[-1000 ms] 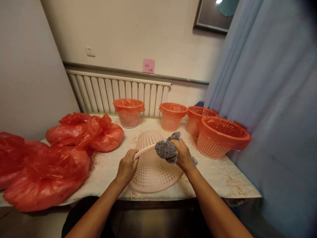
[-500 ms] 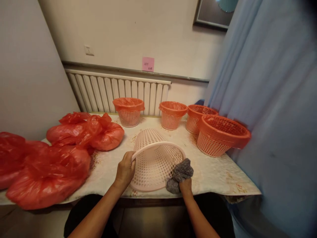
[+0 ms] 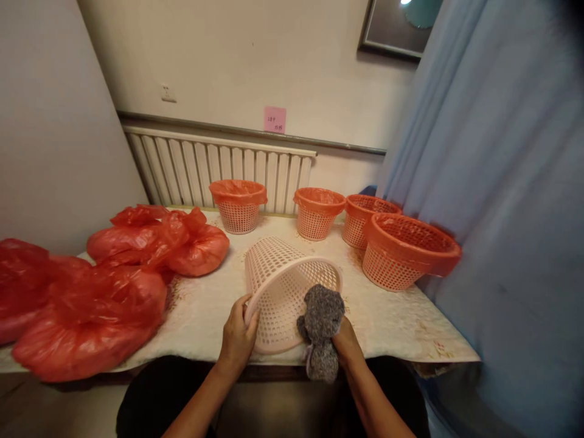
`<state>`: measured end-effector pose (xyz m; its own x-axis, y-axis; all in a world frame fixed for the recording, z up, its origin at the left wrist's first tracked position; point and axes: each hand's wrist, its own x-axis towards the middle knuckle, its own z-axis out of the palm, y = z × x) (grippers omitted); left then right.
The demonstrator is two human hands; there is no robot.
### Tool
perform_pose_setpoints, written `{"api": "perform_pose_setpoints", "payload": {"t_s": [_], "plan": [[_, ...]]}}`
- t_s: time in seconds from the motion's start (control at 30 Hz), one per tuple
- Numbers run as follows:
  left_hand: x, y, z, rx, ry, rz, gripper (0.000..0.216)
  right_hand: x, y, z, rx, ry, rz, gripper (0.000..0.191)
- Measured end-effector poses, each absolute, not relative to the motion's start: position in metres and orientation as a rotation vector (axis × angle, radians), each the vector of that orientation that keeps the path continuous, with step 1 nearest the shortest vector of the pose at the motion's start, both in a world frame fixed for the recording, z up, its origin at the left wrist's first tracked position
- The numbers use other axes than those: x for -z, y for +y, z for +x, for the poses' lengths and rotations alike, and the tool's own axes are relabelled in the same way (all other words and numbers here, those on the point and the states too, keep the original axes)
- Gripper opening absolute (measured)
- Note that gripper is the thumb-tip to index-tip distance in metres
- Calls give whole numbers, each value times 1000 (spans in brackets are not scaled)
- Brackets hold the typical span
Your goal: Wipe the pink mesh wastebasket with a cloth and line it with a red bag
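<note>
A pale pink perforated basket (image 3: 278, 280) lies on its side at the table's near edge, its mouth facing me. My left hand (image 3: 238, 338) grips the lower left part of its rim. My right hand (image 3: 347, 344) is closed on a grey fuzzy cloth (image 3: 322, 322), which is pressed against the right side of the rim and hangs down a little below the table edge.
Several orange baskets stand upright behind, two with red liners (image 3: 238, 205) (image 3: 318, 212) and a large one at the right (image 3: 408, 250). Filled red plastic bags (image 3: 86, 304) cover the table's left side. A radiator (image 3: 214, 170) runs along the back wall and a blue curtain (image 3: 497, 201) hangs at the right.
My right hand with the cloth went from the top of the rim down round its right side to the lower right edge. My left hand slid lower along the rim.
</note>
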<state>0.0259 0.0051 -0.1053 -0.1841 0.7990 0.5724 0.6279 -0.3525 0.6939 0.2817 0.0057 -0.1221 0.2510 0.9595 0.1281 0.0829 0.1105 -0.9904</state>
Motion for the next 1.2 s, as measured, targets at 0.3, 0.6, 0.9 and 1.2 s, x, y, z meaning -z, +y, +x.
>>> {"api": "perform_pose_setpoints", "payload": {"t_s": [0.3, 0.6, 0.9, 1.2], "plan": [[119, -14, 24, -1489, 1460, 1794, 17, 69, 38, 231, -937, -955, -880, 50], [110, -12, 28, -1420, 1386, 1757, 16, 105, 28, 154, -440, -1554, -1243, 29], [109, -18, 30, -1414, 1414, 1722, 16, 166, 43, 225, -292, -2134, -1524, 23], [117, -15, 38, -1385, 1375, 1748, 17, 151, 84, 235, -489, -1969, -1581, 78]]}}
